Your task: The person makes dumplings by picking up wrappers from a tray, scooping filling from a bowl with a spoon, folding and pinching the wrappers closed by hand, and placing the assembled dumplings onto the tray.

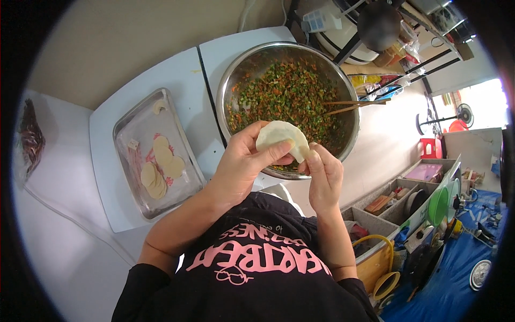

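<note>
A folded half-moon dumpling (279,136) of pale dough is held between both hands, over the near rim of a large steel bowl (354,133). My left hand (249,157) grips its body, with the thumb across the front. My right hand (324,169) pinches the right end of its curved edge between thumb and fingers. Chopped green and orange vegetable filling (281,94) lies in the bowl. A pair of wooden chopsticks (354,105) leans in the filling and over the right rim. The fingers behind the dumpling are partly hidden.
On the white table (181,80), a metal tray (120,120) at left holds a plastic sheet, several round dough wrappers (155,181) and one shaped dumpling (159,106) at its far end. A rack (374,70) with jars and bags stands beyond the bowl. Stone-like compartments (374,221) lie at right.
</note>
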Action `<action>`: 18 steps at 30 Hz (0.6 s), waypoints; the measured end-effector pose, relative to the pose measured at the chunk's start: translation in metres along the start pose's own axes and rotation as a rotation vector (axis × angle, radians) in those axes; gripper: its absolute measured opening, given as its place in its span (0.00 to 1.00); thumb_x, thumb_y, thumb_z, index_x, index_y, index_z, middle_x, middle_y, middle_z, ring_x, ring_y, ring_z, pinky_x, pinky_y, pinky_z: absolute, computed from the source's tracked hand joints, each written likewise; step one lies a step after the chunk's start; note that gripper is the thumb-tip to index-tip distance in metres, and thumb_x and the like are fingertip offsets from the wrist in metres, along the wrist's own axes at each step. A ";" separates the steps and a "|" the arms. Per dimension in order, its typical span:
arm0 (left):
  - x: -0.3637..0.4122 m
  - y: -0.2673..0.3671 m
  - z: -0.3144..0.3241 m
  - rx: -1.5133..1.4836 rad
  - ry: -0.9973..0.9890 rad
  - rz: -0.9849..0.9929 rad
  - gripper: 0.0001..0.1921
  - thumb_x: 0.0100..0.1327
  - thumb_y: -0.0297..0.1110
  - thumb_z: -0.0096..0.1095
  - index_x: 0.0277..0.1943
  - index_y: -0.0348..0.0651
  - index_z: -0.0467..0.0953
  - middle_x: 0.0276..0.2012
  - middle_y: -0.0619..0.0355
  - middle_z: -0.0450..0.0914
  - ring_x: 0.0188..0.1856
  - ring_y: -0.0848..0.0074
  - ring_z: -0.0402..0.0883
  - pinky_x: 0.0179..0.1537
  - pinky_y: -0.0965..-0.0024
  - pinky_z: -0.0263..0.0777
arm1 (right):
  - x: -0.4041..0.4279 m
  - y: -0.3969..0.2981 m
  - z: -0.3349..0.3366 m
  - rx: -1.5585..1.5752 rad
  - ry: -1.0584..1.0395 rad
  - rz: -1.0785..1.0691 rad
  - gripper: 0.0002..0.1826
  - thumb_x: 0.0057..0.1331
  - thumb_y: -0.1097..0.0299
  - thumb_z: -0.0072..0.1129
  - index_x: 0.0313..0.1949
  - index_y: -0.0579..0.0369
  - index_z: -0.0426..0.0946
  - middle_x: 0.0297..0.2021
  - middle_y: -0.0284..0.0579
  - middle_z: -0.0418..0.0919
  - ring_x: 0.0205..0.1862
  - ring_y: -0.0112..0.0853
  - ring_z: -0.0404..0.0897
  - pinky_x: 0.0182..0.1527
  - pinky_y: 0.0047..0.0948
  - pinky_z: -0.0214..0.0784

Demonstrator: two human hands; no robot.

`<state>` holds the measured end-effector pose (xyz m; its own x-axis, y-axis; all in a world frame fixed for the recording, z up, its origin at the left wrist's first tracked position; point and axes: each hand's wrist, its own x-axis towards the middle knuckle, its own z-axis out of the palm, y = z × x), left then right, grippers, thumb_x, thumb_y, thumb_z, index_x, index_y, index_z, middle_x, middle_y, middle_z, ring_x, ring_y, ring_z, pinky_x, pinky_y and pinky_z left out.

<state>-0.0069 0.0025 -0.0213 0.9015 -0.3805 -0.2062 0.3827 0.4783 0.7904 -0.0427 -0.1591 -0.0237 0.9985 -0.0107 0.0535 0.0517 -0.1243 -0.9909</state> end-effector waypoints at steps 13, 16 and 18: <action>-0.005 0.010 -0.012 0.163 -0.017 -0.030 0.15 0.63 0.30 0.63 0.48 0.36 0.68 0.37 0.58 0.79 0.33 0.81 0.79 0.35 0.78 0.73 | 0.002 0.007 0.004 0.050 -0.076 -0.067 0.10 0.69 0.72 0.49 0.29 0.63 0.70 0.22 0.38 0.70 0.24 0.23 0.66 0.27 0.22 0.58; -0.007 0.011 -0.016 0.159 -0.014 -0.007 0.14 0.62 0.29 0.63 0.48 0.37 0.68 0.37 0.57 0.79 0.33 0.80 0.79 0.36 0.78 0.73 | 0.003 0.012 0.009 -0.181 -0.080 -0.166 0.15 0.71 0.67 0.46 0.28 0.63 0.70 0.23 0.37 0.72 0.23 0.21 0.66 0.26 0.21 0.58; -0.009 0.013 -0.021 0.158 -0.035 -0.039 0.15 0.62 0.28 0.64 0.48 0.37 0.68 0.36 0.56 0.80 0.33 0.79 0.80 0.36 0.77 0.73 | 0.002 0.007 0.011 -0.033 -0.075 -0.012 0.15 0.71 0.65 0.47 0.28 0.63 0.71 0.23 0.38 0.72 0.23 0.21 0.65 0.27 0.22 0.58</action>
<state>-0.0055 0.0290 -0.0214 0.8781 -0.4249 -0.2201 0.3777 0.3331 0.8639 -0.0405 -0.1488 -0.0323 0.9963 0.0657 0.0551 0.0649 -0.1569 -0.9855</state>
